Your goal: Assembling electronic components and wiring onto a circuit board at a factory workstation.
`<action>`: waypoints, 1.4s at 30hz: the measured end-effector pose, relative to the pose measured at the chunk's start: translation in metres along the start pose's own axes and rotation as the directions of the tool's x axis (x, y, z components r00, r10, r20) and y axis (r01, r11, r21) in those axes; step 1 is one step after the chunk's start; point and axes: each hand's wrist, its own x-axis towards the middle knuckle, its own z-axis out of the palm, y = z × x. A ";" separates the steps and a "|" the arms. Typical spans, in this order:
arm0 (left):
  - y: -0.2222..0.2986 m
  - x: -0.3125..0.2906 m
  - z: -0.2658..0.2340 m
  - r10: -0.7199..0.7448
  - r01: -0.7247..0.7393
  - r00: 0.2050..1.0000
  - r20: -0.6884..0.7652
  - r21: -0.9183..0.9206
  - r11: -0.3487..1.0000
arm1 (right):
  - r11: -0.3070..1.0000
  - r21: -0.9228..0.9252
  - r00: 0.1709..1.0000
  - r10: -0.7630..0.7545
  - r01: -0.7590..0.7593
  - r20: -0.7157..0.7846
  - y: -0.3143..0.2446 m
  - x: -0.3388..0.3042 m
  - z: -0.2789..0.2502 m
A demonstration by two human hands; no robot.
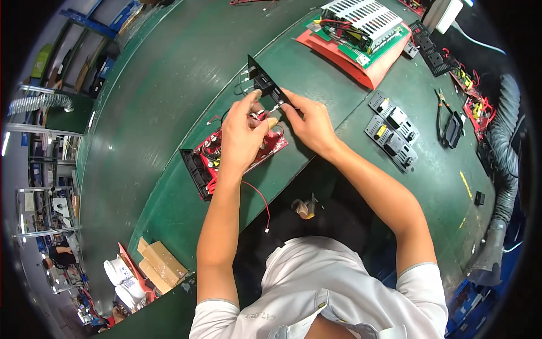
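Observation:
Near the middle of the green bench, my right hand (311,121) grips the lower end of a black slotted panel (264,79), held up at a slant. My left hand (243,135) is beside it, thumb and fingers closed near the panel's inner face. Whatever is between those fingers is too small to make out; thin wires and metal terminals show around them. Below my left hand lies a red housing (274,148) full of red and black wires, partly covered by my hand and wrist. A black end panel (195,174) stands at its left end. One red wire (261,195) with a white plug hangs over the bench edge.
Green circuit boards with a white slotted metal cover (364,22) sit on red sheets (339,59) at the far right. Grey panels (392,130), pliers (440,113) and a black tray (453,130) lie to the right, by a flexible duct (505,141). A cardboard box (161,264) is at lower left.

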 end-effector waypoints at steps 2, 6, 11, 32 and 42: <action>0.006 -0.009 -0.003 -0.057 0.058 0.998 0.011 -0.188 0.980 | 0.985 -0.037 0.970 0.175 -0.171 0.166 -0.007 0.005 -0.013; 0.003 -0.011 -0.007 -0.113 0.153 0.987 0.112 -0.483 0.862 | 0.939 -0.326 0.990 -0.070 0.108 0.126 0.002 0.008 -0.026; 0.007 -0.015 -0.002 -0.051 0.134 0.984 0.168 -0.535 0.834 | 0.975 -0.067 0.951 -0.192 0.214 0.243 -0.047 0.010 -0.039; 0.017 -0.020 0.010 0.246 -0.253 0.967 0.065 0.146 0.956 | 0.606 0.268 0.637 0.547 -0.749 0.543 -0.022 -0.009 -0.049; 0.013 -0.015 -0.004 0.246 -0.258 0.959 0.139 0.078 0.963 | 0.968 -0.097 0.931 -0.191 0.231 0.313 -0.028 -0.010 -0.043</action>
